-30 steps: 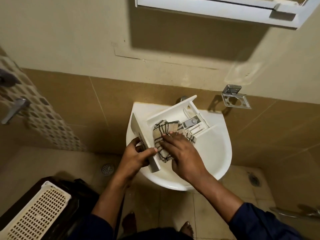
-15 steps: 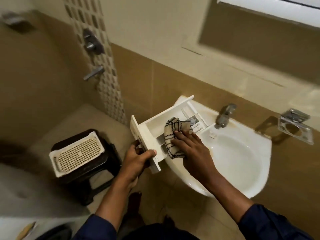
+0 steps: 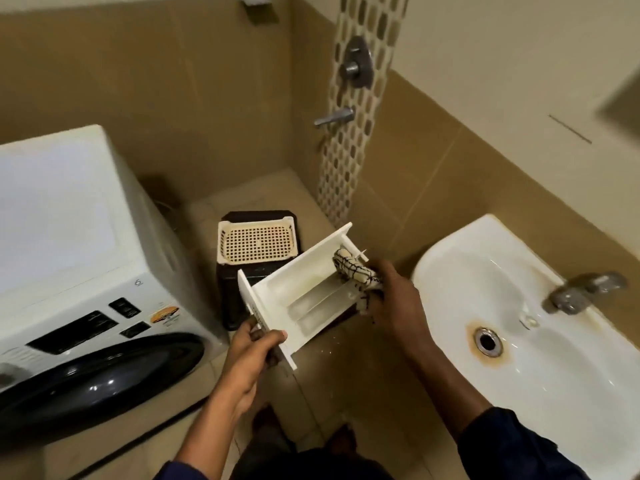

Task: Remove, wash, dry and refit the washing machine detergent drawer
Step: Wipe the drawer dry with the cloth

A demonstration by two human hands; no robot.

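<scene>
Drying stage. The left hand (image 3: pixel 252 355) is gripping the front panel of the detergent drawer (image 3: pixel 304 275), thumb over the top edge and fingers curled round it, holding the tray in the air with its open side up so that the compartments are facing the wiper. The right hand (image 3: pixel 394 306) is clutching a bunched checked cloth (image 3: pixel 356 271) and pressing it into the rear compartment at the drawer's 1 o'clock end. The drawer is hanging between the washing machine (image 3: pixel 86 254) at 9 o'clock and the sink (image 3: pixel 450 271) at 3 o'clock; refitting is probably approaching.
</scene>
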